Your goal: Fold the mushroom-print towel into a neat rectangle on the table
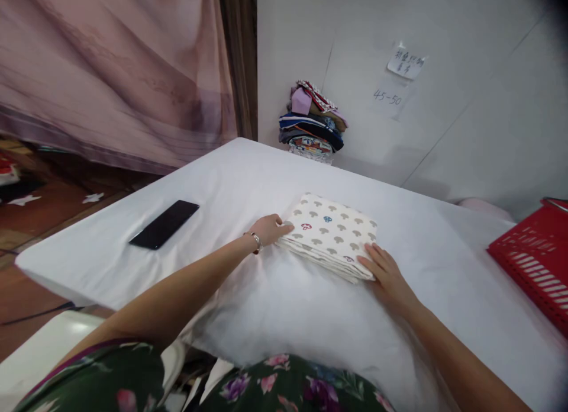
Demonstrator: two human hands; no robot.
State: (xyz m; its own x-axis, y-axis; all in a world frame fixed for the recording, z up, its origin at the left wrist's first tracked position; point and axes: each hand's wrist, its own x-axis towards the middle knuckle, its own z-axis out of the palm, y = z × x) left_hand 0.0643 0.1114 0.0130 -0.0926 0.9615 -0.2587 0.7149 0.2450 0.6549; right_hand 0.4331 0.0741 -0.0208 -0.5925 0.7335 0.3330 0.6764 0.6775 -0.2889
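Left hand (265,229) and right hand (393,277) have fingers touching opposite edges of the folded cloth (332,227), mid-frame; clamped or not, I can't tell. A black phone (164,225) lies left on the counter (239,175); red basket (535,240), far right.

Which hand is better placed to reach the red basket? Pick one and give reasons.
Right, most likely. The right hand touches the folded cloth's near right corner, on the side toward the red basket. The left hand is at the opposite side, nearer the phone.
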